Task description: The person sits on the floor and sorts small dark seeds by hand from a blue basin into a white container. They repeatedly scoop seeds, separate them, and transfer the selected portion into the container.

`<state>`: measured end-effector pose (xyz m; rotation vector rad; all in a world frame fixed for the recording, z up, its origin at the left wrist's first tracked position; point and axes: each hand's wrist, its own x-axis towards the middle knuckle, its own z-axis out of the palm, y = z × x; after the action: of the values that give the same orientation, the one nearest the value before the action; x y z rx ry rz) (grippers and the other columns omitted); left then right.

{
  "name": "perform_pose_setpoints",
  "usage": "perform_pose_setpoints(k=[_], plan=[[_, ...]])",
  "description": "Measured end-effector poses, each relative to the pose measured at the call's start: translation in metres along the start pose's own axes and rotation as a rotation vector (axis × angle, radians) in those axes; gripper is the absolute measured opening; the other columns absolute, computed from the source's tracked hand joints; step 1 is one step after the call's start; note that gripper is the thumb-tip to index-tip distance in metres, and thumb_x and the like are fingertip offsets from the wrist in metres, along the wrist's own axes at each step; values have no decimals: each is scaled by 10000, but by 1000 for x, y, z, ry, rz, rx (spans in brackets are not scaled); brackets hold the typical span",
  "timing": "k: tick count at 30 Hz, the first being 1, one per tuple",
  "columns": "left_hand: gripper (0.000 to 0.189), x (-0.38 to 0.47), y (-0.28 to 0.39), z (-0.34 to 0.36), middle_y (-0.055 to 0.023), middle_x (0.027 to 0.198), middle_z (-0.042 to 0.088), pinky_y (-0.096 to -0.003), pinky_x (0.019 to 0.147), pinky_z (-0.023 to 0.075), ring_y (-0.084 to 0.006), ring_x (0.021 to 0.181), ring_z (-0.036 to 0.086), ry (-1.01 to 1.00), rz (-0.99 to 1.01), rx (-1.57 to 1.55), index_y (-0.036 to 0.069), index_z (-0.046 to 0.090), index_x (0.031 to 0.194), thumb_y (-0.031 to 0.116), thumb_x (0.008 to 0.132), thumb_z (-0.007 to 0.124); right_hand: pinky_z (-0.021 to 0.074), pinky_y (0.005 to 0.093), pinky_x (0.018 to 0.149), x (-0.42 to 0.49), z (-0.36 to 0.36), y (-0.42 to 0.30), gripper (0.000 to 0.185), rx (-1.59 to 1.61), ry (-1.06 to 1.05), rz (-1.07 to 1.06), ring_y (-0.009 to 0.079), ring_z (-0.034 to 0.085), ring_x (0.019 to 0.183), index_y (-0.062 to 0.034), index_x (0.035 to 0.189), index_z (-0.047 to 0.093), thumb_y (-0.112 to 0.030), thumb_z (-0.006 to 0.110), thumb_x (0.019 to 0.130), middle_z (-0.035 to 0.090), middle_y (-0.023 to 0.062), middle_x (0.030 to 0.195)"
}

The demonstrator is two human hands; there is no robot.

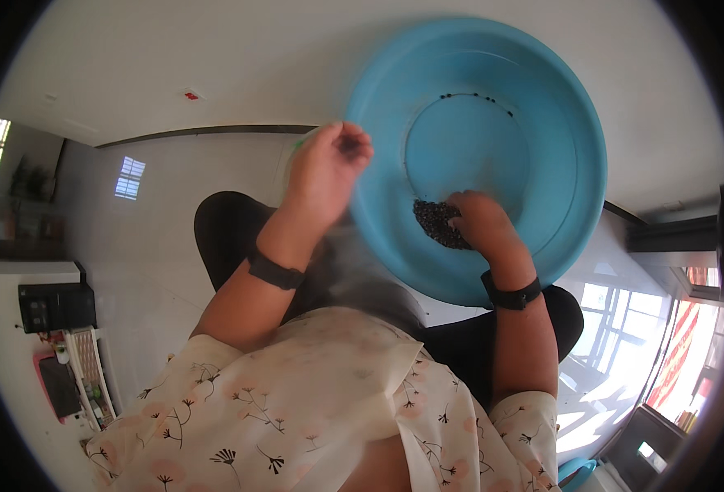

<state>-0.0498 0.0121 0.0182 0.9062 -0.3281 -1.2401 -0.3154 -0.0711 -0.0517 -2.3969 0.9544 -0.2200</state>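
A large round blue plastic basin (pixel 559 141) stands in front of me, tilted in the fisheye view. On its floor, towards my side, lies a pile of small dark seeds or beads (pixel 433 224). My right hand (pixel 485 224) reaches into the basin with its fingertips at the pile's right edge; whether they pinch any pieces is hidden. My left hand (pixel 331 160) is raised at the basin's left rim with curled fingers, and its palm is in shadow, so what it holds cannot be told. A few dark pieces (pixel 476 95) lie along the ring at the basin's far side.
White tabletop or ledge (pixel 245 74) with a small red-marked piece (pixel 190 95) spreads beyond the basin. Pale glossy floor (pixel 159 246) lies at the left. A black appliance (pixel 57 306) and a shelf rack (pixel 85 369) stand far left; a blue container (pixel 576 473) is at the lower right.
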Motion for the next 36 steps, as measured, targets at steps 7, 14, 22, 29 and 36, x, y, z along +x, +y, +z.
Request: perform_pose_setpoints(k=[7, 14, 22, 29, 36], plan=[[334, 34, 35, -18, -107, 1215, 628, -370, 1051, 381, -216, 1149, 542, 113, 239, 521, 21, 640, 1149, 255, 1019, 439, 501, 456, 895, 3, 17, 18, 359, -136, -399, 105, 381, 628, 1038, -53, 1073, 685, -135, 779, 737, 687, 177, 1058], [292, 0, 3, -10, -118, 1261, 629, -390, 1112, 324, -216, 1205, 535, 84, 363, 453, 42, 644, 1068, 252, 1032, 444, 529, 439, 803, 8, 38, 38, 244, -158, -576, 62, 359, 662, 940, -72, 947, 712, -63, 756, 708, 707, 147, 947], [277, -35, -30, 26, -137, 1141, 630, -379, 979, 473, -220, 1068, 594, -162, 173, 381, 10, 606, 1072, 229, 1041, 440, 512, 370, 638, 9, 18, 17, 128, 127, -191, 43, 273, 653, 706, 0, 862, 668, 30, 681, 738, 668, 126, 767], [371, -32, -75, 22, -146, 1142, 611, -393, 921, 531, -287, 981, 630, -27, -537, -7, -12, 558, 1158, 319, 1051, 429, 509, 328, 697, 6, -31, -49, 139, 498, 162, -177, 244, 635, 782, 8, 953, 657, 35, 650, 817, 649, 122, 868], [263, -28, -69, 8, -102, 973, 645, -325, 795, 529, -210, 881, 622, -121, -519, -41, -6, 617, 1037, 233, 1018, 508, 516, 389, 743, 11, -33, -42, 179, 412, 252, -124, 323, 648, 831, -26, 995, 669, -5, 650, 819, 657, 149, 942]])
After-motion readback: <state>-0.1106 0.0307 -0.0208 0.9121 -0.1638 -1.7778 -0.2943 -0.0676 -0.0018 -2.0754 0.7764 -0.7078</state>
